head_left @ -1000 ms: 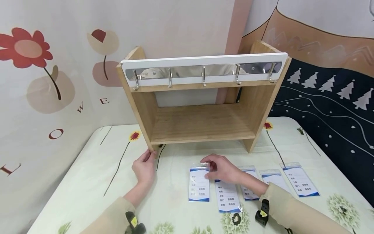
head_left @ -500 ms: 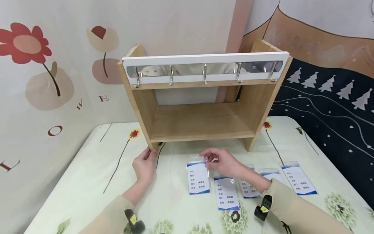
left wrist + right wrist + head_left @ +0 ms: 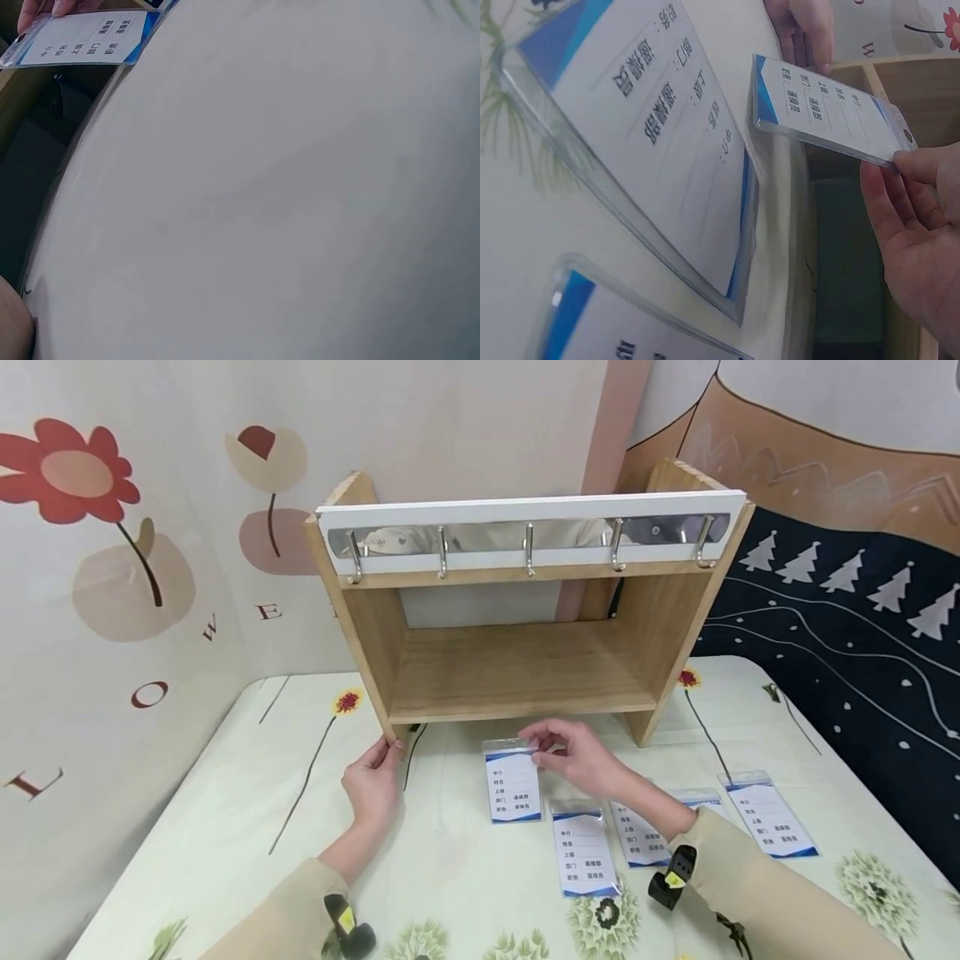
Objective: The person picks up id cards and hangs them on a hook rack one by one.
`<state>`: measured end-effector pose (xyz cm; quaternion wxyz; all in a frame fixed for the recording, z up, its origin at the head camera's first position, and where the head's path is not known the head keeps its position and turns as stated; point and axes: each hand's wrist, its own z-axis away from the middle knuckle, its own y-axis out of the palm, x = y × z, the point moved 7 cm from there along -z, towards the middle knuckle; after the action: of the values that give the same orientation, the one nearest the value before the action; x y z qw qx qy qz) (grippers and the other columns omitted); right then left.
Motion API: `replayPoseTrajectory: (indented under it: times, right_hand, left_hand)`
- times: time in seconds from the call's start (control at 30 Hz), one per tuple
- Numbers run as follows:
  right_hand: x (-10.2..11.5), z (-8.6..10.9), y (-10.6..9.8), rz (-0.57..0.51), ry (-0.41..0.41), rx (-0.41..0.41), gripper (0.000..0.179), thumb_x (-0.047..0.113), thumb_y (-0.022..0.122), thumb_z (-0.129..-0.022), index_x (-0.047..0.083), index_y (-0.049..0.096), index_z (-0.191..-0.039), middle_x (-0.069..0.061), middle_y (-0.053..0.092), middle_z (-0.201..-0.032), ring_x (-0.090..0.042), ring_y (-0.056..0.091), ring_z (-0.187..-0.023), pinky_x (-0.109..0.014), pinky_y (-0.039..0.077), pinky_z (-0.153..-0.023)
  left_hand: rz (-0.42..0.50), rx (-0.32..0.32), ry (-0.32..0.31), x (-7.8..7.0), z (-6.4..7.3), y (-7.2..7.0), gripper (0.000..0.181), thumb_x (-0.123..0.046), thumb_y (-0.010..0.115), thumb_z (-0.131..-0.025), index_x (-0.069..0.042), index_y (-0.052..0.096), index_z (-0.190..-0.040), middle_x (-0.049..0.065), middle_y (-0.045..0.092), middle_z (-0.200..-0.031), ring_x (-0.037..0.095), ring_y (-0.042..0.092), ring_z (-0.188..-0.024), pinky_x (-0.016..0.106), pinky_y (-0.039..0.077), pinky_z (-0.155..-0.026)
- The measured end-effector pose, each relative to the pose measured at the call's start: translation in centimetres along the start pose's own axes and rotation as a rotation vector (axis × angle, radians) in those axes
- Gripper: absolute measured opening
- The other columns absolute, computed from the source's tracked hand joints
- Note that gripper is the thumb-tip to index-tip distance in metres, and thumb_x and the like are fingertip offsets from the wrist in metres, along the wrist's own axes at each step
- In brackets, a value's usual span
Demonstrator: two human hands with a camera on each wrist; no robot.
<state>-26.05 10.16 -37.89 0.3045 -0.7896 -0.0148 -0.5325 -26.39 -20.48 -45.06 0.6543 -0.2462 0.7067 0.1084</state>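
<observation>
In the head view my right hand (image 3: 573,756) pinches a name badge (image 3: 513,787) in a clear plastic sleeve by its top right corner. The right wrist view shows this badge (image 3: 821,109) raised off the cloth, thumb on one face and fingers behind. My left hand (image 3: 372,782) grips the lower front corner of the left side panel of a wooden shelf (image 3: 517,672). Along the shelf's top front runs a white rail (image 3: 487,514) with several metal hooks (image 3: 529,550). Another badge (image 3: 585,853) lies just below my right hand; a further badge (image 3: 640,835) is partly under the right forearm.
Farther right lie a partly covered badge (image 3: 701,802) and a fully visible badge (image 3: 771,817). A flowered light cloth (image 3: 442,877) covers the table. Behind the shelf hangs a patterned curtain (image 3: 480,427), with a dark printed one (image 3: 840,635) on the right.
My right hand has raised the pinched badge off the cloth and moved it away from me, up towards the shelf. My left hand stays on the shelf's left panel.
</observation>
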Motion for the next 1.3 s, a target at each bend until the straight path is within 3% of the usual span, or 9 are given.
replayPoseTrajectory:
  times: [0.17,0.53,1.03,1.3]
  right_hand:
    - [0.4,-0.6,-0.1,0.024,-0.040,-0.010,0.029,-0.010,0.066,-0.094,-0.002,0.067,-0.122,-0.008,0.066,-0.101,-0.023,0.062,-0.093,-0.028,0.059,-0.079]
    - [3.3,-2.0,-0.3,0.122,-0.215,-0.097,0.032,-0.014,0.069,-0.090,-0.001,0.070,-0.119,-0.010,0.071,-0.106,-0.023,0.065,-0.093,-0.029,0.060,-0.080]
    - [5.5,-4.0,-1.0,0.145,-0.331,-0.217,0.028,-0.013,0.070,-0.090,-0.002,0.070,-0.116,-0.010,0.070,-0.100,-0.021,0.065,-0.086,-0.026,0.059,-0.074]
    - [6.8,-4.8,-1.2,0.111,-0.361,-0.255,0.028,-0.014,0.067,-0.092,0.000,0.070,-0.116,-0.010,0.069,-0.101,-0.023,0.063,-0.090,-0.028,0.059,-0.077]
  left_hand:
    - [-0.001,0.009,-0.004,0.0,0.1,-0.1,0.034,-0.010,0.068,-0.099,0.003,0.066,-0.130,0.020,0.068,-0.122,0.029,0.067,-0.113,0.009,0.053,-0.079]
    - [-0.010,0.003,-0.001,-0.1,0.2,-0.2,0.034,-0.011,0.069,-0.099,0.002,0.067,-0.130,0.020,0.068,-0.122,0.030,0.068,-0.113,0.009,0.053,-0.078]
    - [-0.003,0.000,0.019,0.1,0.3,-0.3,0.034,-0.010,0.071,-0.098,0.003,0.067,-0.129,0.021,0.068,-0.122,0.030,0.068,-0.112,0.007,0.051,-0.076]
    - [-0.016,0.002,0.033,-0.1,0.4,-0.3,0.034,-0.011,0.069,-0.098,0.003,0.066,-0.129,0.021,0.068,-0.122,0.030,0.067,-0.113,0.008,0.052,-0.078]
